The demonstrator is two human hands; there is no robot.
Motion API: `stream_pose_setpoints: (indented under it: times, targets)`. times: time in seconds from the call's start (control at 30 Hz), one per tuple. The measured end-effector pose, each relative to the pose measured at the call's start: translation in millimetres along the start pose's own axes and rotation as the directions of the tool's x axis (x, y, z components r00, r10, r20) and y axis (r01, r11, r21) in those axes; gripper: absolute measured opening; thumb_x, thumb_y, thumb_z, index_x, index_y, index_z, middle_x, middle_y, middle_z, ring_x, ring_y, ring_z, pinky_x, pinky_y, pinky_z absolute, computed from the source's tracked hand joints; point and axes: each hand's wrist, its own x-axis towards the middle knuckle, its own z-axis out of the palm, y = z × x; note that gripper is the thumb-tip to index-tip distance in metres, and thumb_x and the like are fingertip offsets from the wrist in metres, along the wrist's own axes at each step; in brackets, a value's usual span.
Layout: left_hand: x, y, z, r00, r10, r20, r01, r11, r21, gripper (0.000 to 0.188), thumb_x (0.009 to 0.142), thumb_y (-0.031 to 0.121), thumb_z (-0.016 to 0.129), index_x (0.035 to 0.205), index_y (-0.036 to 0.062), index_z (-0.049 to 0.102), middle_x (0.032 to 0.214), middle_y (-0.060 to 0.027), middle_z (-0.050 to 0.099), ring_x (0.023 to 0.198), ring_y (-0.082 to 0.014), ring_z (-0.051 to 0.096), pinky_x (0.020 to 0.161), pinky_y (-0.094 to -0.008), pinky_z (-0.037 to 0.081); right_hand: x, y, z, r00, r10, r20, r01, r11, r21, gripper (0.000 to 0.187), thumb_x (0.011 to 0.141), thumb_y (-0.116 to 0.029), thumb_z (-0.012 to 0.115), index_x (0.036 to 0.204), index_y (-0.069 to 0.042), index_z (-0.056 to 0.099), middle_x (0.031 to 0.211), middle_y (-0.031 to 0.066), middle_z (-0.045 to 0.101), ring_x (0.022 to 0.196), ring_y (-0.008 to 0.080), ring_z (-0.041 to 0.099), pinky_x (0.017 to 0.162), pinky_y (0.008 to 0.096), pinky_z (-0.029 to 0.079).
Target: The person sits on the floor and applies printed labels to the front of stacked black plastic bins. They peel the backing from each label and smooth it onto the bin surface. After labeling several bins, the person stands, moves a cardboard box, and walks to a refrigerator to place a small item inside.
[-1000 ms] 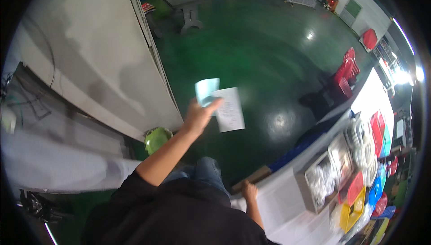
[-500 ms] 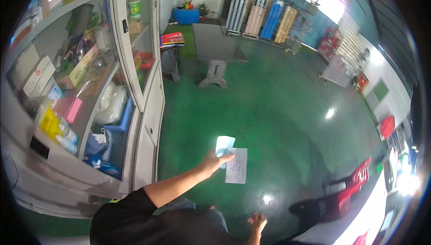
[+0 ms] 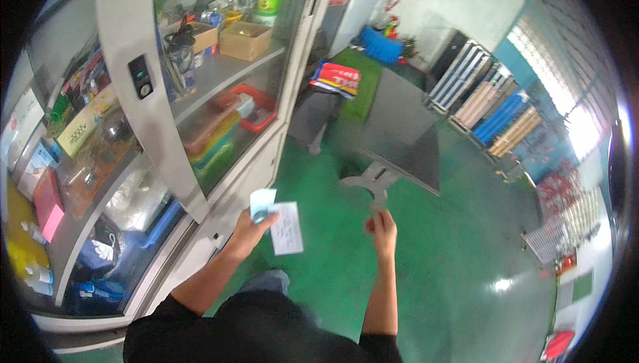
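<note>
Between the thumb and fingers of my left hand [image 3: 247, 235] is a white note [image 3: 287, 228] with handwriting on it. A smaller light blue slip [image 3: 262, 202], which looks like folded paper, is pinched along with it and sticks up behind the thumb. This hand is near the lower part of a glass-fronted cabinet [image 3: 243, 196]. My right hand [image 3: 383, 231] is raised ahead of me over the green floor, its fingers curled in, with nothing seen in them. It appears just below the foot of a dark table [image 3: 406, 130].
Cabinet shelves at the left hold boxes, bottles, a red basket [image 3: 256, 113] and a green-labelled tub [image 3: 269, 0]. A smaller dark table [image 3: 309, 113] bears red and blue printed packs [image 3: 336, 78]. Striped panels [image 3: 462, 77] lean at the back wall, and a metal rack [image 3: 566, 223] stands right.
My view has turned left, and the cabinet and dark table appear closer. My right hand has come up from the lower edge, its fingers now curled. The left hand still holds the papers.
</note>
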Motion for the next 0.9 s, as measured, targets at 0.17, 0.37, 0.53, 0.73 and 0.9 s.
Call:
stream_pose_setpoints:
  times: [0.17, 0.37, 0.53, 0.73, 0.9]
  targets:
    - [52.0, 52.3, 15.1, 0.935, 0.263, -0.239, -0.265, 0.964, 0.023, 0.028, 0.082, 0.015, 0.071, 0.104, 0.0006, 0.062, 0.093, -0.0028, 0.065, 0.085, -0.0110, 0.059, 0.077, -0.0279, 0.047, 203.6, -84.9, 123.4, 0.826, -0.429, 0.366, 0.398, 0.903, 0.161, 0.023, 0.097, -0.021, 0.045, 0.108, -0.006, 0.059, 0.068, 0.0021, 0.058, 0.056, 0.0075, 0.052, 0.050, 0.0234, 0.041]
    - [90.1, 74.6, -21.0, 0.606, 0.422, -0.675, -0.119, 0.886, 0.448, 0.037, 0.080, 0.012, 0.072, 0.113, 0.0036, 0.059, 0.100, -0.0060, 0.065, 0.090, -0.0151, 0.060, 0.081, -0.0291, 0.048, 431.6, -173.6, 231.7, 0.732, -0.565, 0.380, 0.657, 0.734, -0.173, 0.030, 0.085, -0.011, 0.050, 0.115, -0.009, 0.054, 0.077, 0.0131, 0.065, 0.071, 0.0260, 0.063, 0.066, 0.0372, 0.049]
    - [67.5, 102.5, -39.9, -0.019, 0.537, -0.844, -0.141, 0.834, 0.534, 0.019, 0.080, 0.015, 0.070, 0.089, 0.0048, 0.057, 0.080, 0.0003, 0.053, 0.077, -0.0111, 0.050, 0.073, -0.0271, 0.041, 515.6, -197.4, 266.7, 0.602, -0.610, 0.515, 0.783, 0.575, -0.235, 0.039, 0.079, -0.019, 0.056, 0.116, -0.007, 0.055, 0.081, 0.0197, 0.066, 0.080, 0.0350, 0.066, 0.076, 0.0442, 0.050]
    - [57.1, 123.6, -44.3, -0.271, 0.446, -0.853, -0.290, 0.808, 0.514, 0.024, 0.080, 0.008, 0.071, 0.101, 0.0021, 0.060, 0.094, -0.0028, 0.060, 0.089, -0.0123, 0.057, 0.081, -0.0269, 0.044, 536.7, -212.6, 268.4, 0.492, -0.566, 0.661, 0.775, 0.630, -0.038, 0.015, 0.084, -0.013, 0.046, 0.085, -0.001, 0.055, 0.062, 0.0091, 0.057, 0.050, 0.0165, 0.052, 0.049, 0.0309, 0.042]
    - [56.8, 130.1, -45.2, -0.267, 0.489, -0.830, -0.420, 0.716, 0.557, 0.023, 0.079, 0.006, 0.072, 0.099, 0.0036, 0.061, 0.093, -0.0031, 0.061, 0.088, -0.0124, 0.057, 0.081, -0.0262, 0.045, 524.3, -220.7, 265.9, 0.431, -0.521, 0.737, 0.702, 0.706, 0.089, 0.014, 0.085, -0.012, 0.044, 0.079, -0.002, 0.053, 0.058, 0.0043, 0.050, 0.046, 0.0118, 0.045, 0.045, 0.0291, 0.036]
